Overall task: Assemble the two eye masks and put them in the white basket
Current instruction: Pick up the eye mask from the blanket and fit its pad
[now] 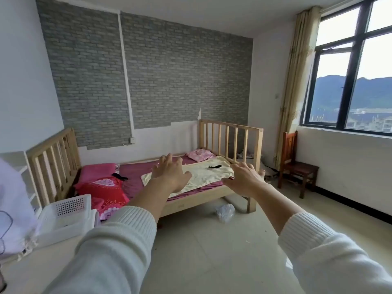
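Note:
Both my arms stretch forward in white sleeves, well short of the bed. My left hand and my right hand are held out with fingers spread and hold nothing. One black eye mask lies on the cream towel on the bed, between the two hands in the image. A second black eye mask lies near the pink pillow at the bed's left end. The white basket stands at the lower left on a white surface, near the bed's corner.
The small wooden bed has slatted rails at both ends and a red patterned quilt. A crumpled plastic bag lies on the tiled floor. A wooden chair stands below the window. A white bag sits at the far left.

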{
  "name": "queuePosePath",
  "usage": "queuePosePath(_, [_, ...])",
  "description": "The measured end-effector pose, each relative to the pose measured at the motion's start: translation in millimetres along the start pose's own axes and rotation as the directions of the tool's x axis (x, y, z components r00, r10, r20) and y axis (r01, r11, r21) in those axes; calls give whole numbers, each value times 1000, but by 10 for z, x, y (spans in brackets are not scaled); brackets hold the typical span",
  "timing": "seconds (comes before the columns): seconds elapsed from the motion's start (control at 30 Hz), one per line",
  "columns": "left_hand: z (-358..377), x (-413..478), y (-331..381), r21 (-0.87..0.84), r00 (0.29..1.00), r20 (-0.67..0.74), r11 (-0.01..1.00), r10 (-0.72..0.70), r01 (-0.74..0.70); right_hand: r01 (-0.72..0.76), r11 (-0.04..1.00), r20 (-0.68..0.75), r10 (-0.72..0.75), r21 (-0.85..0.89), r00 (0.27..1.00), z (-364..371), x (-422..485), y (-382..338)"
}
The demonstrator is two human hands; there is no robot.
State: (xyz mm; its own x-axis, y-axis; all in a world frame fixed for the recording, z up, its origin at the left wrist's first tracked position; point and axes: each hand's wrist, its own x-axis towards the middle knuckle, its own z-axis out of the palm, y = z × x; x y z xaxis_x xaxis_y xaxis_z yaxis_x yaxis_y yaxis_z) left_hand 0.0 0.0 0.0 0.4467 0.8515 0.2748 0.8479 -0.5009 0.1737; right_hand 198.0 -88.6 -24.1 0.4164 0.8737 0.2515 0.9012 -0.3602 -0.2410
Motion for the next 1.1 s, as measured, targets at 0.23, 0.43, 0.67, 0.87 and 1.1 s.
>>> queuePosePath(0.23, [236,602,-40,8,1000,-10,1000,19,-19,-11,1000,-45,11,-11,999,112,601,59])
queuePosePath(0.43, [581,1452,118,-30,999,-24,999,43,-43,14,1000,-76,-16,-18,997,311,1493,284])
queuePosePath(0.67, [924,2920,472,-37,997,-49,998,57,-59,36,999,-103,-38,-25,994,483,3015,719])
queuePosePath(0.87, [1427,4060,593,-43,997,-45,997,54,-56,3,1000,-63,-3,3,998,853,4090,1071])
queuePosePath(1.1, [2282,5444,478,48,999,-13,998,51,-50,5,997,12,-4,-76,1000,1615,5348,1416])
